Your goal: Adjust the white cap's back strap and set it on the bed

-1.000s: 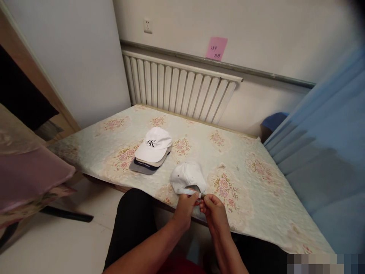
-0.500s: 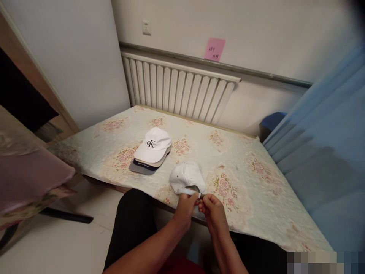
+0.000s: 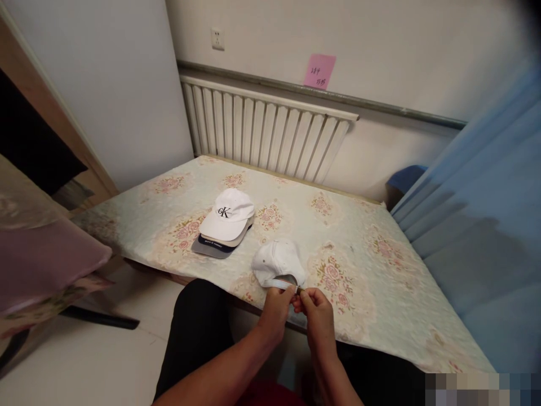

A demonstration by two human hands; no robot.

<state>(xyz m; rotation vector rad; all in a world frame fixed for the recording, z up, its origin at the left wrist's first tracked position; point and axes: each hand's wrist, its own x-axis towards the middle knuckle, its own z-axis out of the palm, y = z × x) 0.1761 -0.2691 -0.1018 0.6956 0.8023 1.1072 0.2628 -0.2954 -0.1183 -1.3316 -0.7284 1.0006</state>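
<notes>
A white baseball cap lies at the near edge of the flower-patterned table, its back opening and adjusting strap turned toward me. My left hand is closed, pinching the strap near its right end with the thumb on top. Close beside it, my right hand is closed too, thumb and fingertips pinched at the strap's end by the buckle area. Fingers cover the exact piece it grips. Left of this cap, a stack of caps sits on the table, with a white cap with black letters on top.
The flower-patterned cover spreads over the table before me. Behind stand a white radiator and a pipe along the wall. A blue curtain hangs at the right. A chair with pink cloth is at the left.
The cap and the stack stay in place. My right hand has turned slightly at the strap's end, its fingers still pinched; my left hand keeps its hold.
</notes>
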